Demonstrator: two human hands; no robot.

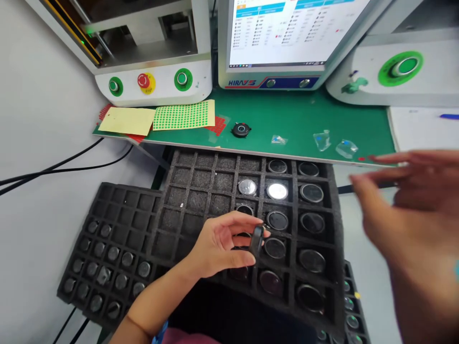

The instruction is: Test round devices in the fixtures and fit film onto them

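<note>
My left hand (222, 246) pinches a small dark round part (256, 240) on edge between thumb and fingers, right over the black foam tray (186, 200) of round discs. My right hand (412, 224) hangs blurred beside the tray, fingers spread, gripping nothing. Another round part (241, 129) sits on the green desk (304, 119), below the monitor (287, 33).

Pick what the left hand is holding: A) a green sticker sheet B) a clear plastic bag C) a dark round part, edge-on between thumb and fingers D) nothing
C: the left hand pinches a dark round part above the black foam tray; the right hand is blurred and looks empty.
</note>
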